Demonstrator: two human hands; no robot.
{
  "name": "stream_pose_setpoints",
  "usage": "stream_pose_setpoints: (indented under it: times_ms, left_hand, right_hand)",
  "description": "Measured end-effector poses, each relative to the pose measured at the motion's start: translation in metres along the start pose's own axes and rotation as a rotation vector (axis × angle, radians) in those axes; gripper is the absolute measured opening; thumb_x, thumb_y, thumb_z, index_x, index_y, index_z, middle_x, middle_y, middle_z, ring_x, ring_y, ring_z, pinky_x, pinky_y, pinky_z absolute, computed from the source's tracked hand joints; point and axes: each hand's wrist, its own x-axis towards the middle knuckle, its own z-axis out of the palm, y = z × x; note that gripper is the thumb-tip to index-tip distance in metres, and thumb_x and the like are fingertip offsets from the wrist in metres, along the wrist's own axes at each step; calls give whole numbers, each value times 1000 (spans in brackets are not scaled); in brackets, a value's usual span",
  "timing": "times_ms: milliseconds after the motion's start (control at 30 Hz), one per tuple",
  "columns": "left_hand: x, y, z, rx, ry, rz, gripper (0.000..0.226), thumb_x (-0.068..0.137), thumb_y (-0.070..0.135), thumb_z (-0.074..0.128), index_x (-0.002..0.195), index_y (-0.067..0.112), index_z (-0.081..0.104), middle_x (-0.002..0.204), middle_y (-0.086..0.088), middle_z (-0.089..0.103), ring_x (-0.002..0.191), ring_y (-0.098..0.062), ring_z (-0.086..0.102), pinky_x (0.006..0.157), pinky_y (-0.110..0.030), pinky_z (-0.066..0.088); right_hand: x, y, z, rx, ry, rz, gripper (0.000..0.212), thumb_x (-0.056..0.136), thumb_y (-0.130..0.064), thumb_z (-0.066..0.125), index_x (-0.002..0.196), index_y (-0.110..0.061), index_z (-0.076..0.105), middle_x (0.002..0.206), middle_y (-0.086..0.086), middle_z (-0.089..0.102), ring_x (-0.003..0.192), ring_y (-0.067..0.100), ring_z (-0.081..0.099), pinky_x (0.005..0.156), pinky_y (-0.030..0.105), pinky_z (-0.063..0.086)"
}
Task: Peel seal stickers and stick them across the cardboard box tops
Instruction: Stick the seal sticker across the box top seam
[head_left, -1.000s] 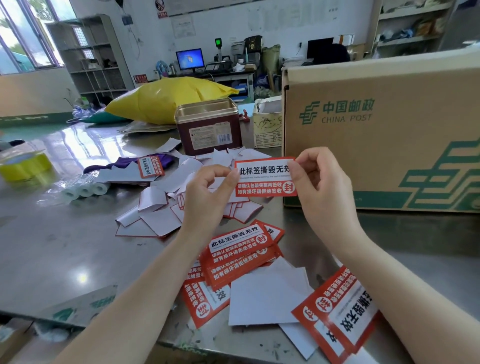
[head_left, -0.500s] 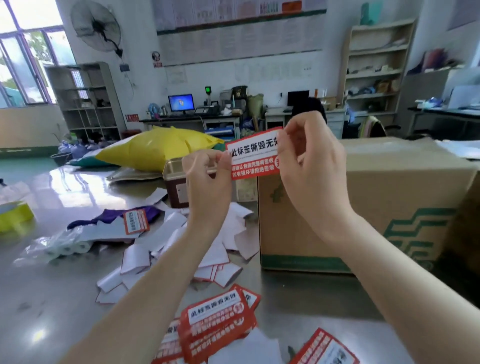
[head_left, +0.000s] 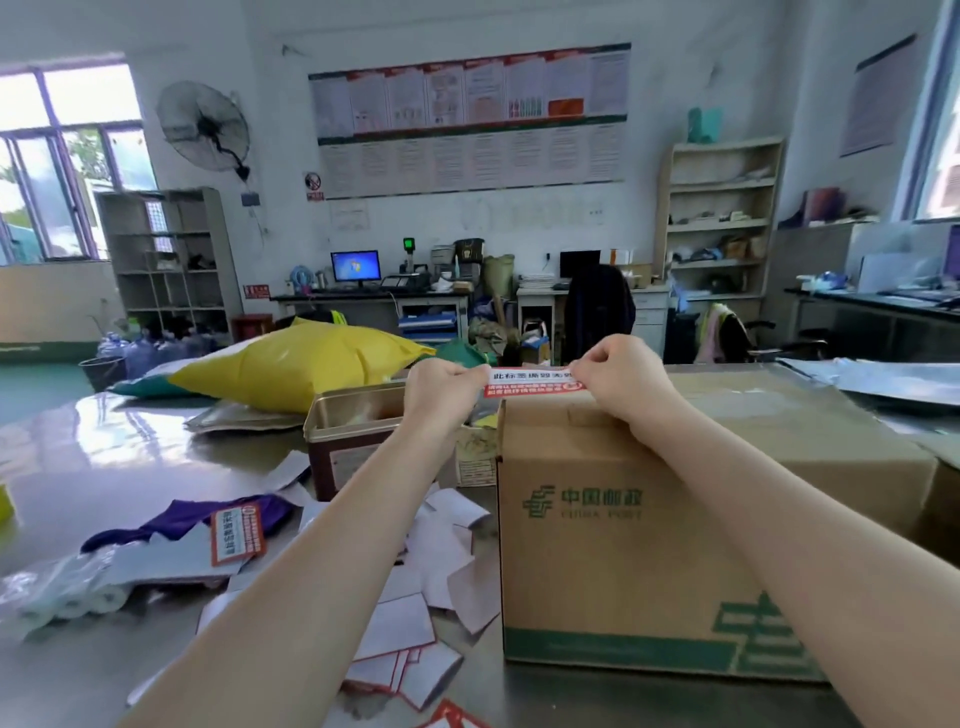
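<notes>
The left hand (head_left: 441, 387) and right hand (head_left: 618, 382) each pinch one end of the red-and-white rectangular paper seal sticker (head_left: 530, 383), stretched taut above the 9 o'clock edge of the brown cardboard box (head_left: 623, 545) top. The sticker looks light, limp and tacky; holding it by its ends should prevent curling.

White wall w/ fan (head_left: 203, 126), shelves (head_left: 718, 208), window (head_left: 62, 161)

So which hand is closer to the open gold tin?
Left. The left hand pinches the sticker just above the gold tin; the right hand holds the other end over the cardboard box.
</notes>
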Motion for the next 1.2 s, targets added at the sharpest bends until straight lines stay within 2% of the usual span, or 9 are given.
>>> stream_pose_setpoints:
  times_ms: [100, 200, 267, 367, 600, 800, 900, 1133, 1200]
  left_hand:
    - [4, -5, 3, -2, -7, -28, 30, 88, 26, 61, 81, -3, 69, 61, -2, 54, 44, -7, 43, 34, -12, 30]
    - [9, -9, 6, 15, -1, -44, 30, 88, 26, 61, 84, -3, 69, 65, -3, 56, 50, -8, 43, 42, -18, 31]
    - [10, -11, 6, 30, -17, -61, 26, 88, 24, 60, 73, 4, 64, 67, -5, 57, 53, -10, 43, 44, -19, 32]
    - [12, -16, 6, 49, -33, -84, 32, 88, 22, 60, 59, 9, 56, 59, -2, 51, 55, -13, 44, 45, -19, 31]
    - [17, -24, 9, 6, -33, -152, 32, 87, 25, 62, 80, -5, 69, 81, -14, 64, 65, -19, 50, 60, -28, 38]
    - [22, -32, 10, 9, -35, -181, 30, 87, 25, 62, 87, -4, 68, 84, -14, 63, 62, -16, 48, 55, -26, 34]
    - [21, -35, 14, 2, -34, -200, 29, 87, 27, 62, 76, 0, 63, 79, -13, 59, 61, -16, 45, 54, -26, 32]
    - [14, -42, 24, -34, -55, -219, 41, 88, 23, 61, 53, 10, 44, 54, -4, 35, 50, -15, 32, 50, -27, 26]
    - [11, -44, 29, -84, -72, -235, 40, 90, 24, 58, 54, 7, 50, 54, -4, 38, 49, -16, 33, 51, -26, 26]
  right_hand:
    - [3, -1, 3, -57, 12, -40, 28, 90, -11, 52, 96, 14, 62, 104, 29, 64, 71, 27, 53, 61, 32, 46]
    - [7, 1, 6, -90, 14, -45, 25, 90, -12, 53, 92, 10, 64, 100, 25, 66, 83, 35, 60, 75, 41, 51]
    - [9, 2, 9, -115, 6, -38, 21, 89, -16, 54, 87, 2, 66, 95, 17, 67, 84, 31, 60, 78, 43, 53]
    - [10, 3, 14, -150, -7, -40, 19, 87, -18, 55, 81, -5, 66, 89, 10, 67, 81, 28, 60, 77, 44, 53]
    - [12, 5, 19, -221, -15, -51, 24, 87, -16, 50, 85, 1, 66, 88, 14, 68, 80, 31, 62, 69, 41, 52]
    - [16, 7, 22, -278, -48, -56, 20, 86, -14, 50, 87, -2, 66, 89, 12, 68, 82, 29, 62, 71, 42, 53]
    - [18, 9, 23, -285, -52, -50, 17, 86, -16, 51, 86, -6, 65, 87, 11, 67, 79, 28, 61, 72, 44, 53]
    - [23, 14, 25, -303, -61, -34, 19, 87, -18, 51, 80, -7, 64, 90, 7, 67, 77, 25, 61, 71, 41, 54]
    - [24, 15, 26, -308, -61, -30, 19, 88, -18, 51, 82, -7, 64, 90, 8, 67, 77, 25, 61, 71, 41, 53]
